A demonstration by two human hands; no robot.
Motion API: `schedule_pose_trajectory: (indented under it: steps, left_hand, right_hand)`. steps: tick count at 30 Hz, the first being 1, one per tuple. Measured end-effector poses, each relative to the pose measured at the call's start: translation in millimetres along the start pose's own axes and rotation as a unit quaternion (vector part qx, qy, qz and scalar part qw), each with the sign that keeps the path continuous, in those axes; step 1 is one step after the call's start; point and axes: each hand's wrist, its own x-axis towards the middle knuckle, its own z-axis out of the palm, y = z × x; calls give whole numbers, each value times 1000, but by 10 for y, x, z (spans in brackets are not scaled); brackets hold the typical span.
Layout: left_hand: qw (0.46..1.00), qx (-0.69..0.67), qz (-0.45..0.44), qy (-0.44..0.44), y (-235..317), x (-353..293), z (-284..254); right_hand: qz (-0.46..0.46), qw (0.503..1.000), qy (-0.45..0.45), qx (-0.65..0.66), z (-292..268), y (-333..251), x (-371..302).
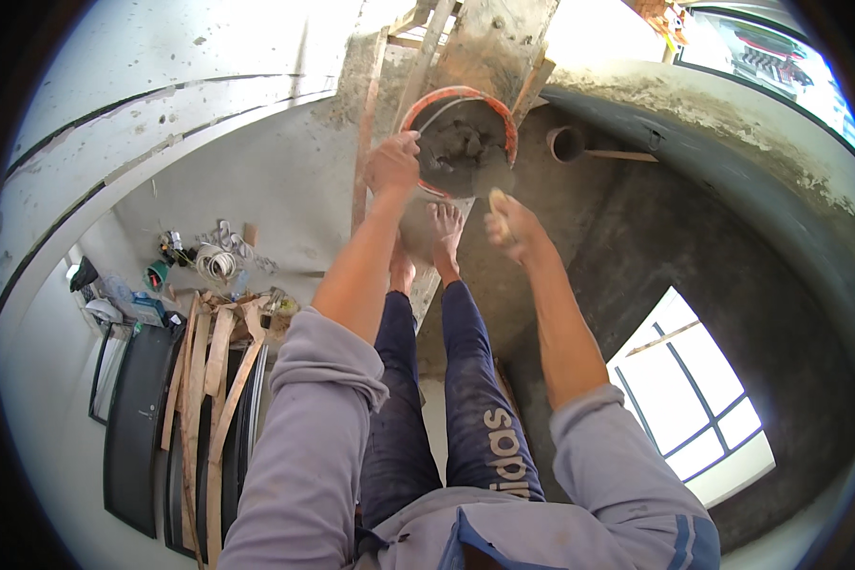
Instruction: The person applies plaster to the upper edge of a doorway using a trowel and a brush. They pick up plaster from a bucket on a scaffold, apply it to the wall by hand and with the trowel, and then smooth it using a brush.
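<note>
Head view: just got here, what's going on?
A barefoot person is working at an orange-rimmed bucket in front of their feet. The left hand grips the bucket's pale handle at the left of the rim. The right hand holds a yellow-handled tool, apparently a trowel, its blurred blade by the bucket's near right edge. Lumpy grey mix sits inside the bucket.

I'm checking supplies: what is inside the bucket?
Lumpy grey mix lies in the bucket. It covers the bottom, so depth can't be told; the tool partly hides the rim.
</note>
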Motion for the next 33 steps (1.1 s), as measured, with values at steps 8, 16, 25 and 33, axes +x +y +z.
schedule_pose_trajectory:
  steps: [8,16,25,33]
  left_hand:
    - [995,68,55,38,-419,154,83]
    - [998,38,38,-14,-478,125,102]
    - [997,-17,66,-33,-381,-129,-9]
    - [974,75,55,-208,-518,-82,-18]
  right_hand:
    - [-165,842,145,-492,434,351,403]
    - [-163,730,140,-649,398,228,-371]
    - [-85,969,-27,-229,119,200,140]
    - [-114,832,105,-533,502,55,714]
